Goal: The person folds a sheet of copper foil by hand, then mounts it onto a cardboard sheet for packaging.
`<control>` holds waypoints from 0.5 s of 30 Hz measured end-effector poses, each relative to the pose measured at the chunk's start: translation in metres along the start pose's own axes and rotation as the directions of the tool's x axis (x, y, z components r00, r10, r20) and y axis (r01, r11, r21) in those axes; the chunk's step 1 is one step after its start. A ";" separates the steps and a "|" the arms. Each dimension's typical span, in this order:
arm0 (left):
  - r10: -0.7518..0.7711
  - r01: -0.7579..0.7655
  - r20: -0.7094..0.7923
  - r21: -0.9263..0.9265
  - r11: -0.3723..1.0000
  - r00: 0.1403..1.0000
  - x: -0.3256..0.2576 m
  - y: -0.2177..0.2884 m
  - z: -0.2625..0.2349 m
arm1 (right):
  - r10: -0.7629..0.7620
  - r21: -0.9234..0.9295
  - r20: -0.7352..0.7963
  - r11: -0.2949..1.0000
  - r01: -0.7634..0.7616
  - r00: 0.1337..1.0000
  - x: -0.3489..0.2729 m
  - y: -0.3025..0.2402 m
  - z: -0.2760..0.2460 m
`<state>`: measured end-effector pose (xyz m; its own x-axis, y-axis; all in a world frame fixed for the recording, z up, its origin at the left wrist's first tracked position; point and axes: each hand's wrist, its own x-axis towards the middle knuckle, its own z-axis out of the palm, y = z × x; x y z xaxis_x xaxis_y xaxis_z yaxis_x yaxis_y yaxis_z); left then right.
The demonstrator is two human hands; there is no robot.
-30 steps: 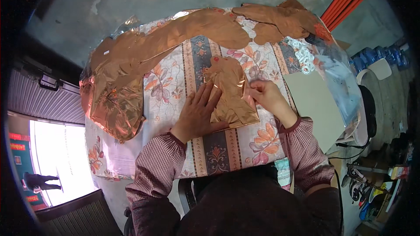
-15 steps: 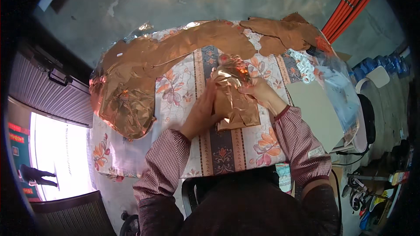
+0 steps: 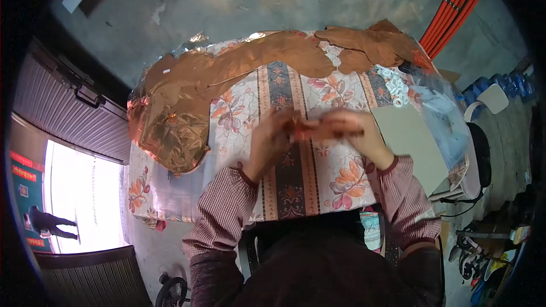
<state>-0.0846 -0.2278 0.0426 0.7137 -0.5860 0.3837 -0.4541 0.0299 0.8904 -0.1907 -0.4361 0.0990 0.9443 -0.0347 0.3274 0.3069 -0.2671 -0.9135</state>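
Observation:
Above the middle of the table, my left hand (image 3: 274, 136) and my right hand (image 3: 357, 129) come close together, both smeared by motion. Between them is a small folded piece of copper-coloured foil (image 3: 302, 130), mostly hidden by the fingers. My left fingers curl round its left end, and my right fingers close over its right end. Flat copper-coloured foil shapes (image 3: 244, 62), looking like deflated foil balloons, stretch along the far side. A wide crinkled shiny part (image 3: 173, 125) lies at the left.
A floral tablecloth (image 3: 230, 116) covers the table. White ring-like pieces (image 3: 396, 86) lie at the right beside a pale board (image 3: 409, 145) and clear plastic bags (image 3: 441, 119). Orange pipes (image 3: 453, 8) stand beyond the far right corner. A person (image 3: 50, 223) stands near the doorway at left.
The foil piece spread flat between my hands is now folded small and lifted off the cloth. My left hand has moved right, and my right hand has turned inward over the foil.

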 end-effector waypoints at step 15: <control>0.010 -0.088 0.194 0.400 0.912 0.981 -0.089 0.052 0.005 | -0.122 -0.462 0.327 0.845 0.271 0.937 -0.102 0.023 0.026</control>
<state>-0.1738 -0.1782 0.0534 0.5924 -0.7314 0.3378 -0.6907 -0.2452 0.6803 -0.2768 -0.4135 0.0378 0.8862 0.3150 0.3396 0.4604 -0.6795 -0.5712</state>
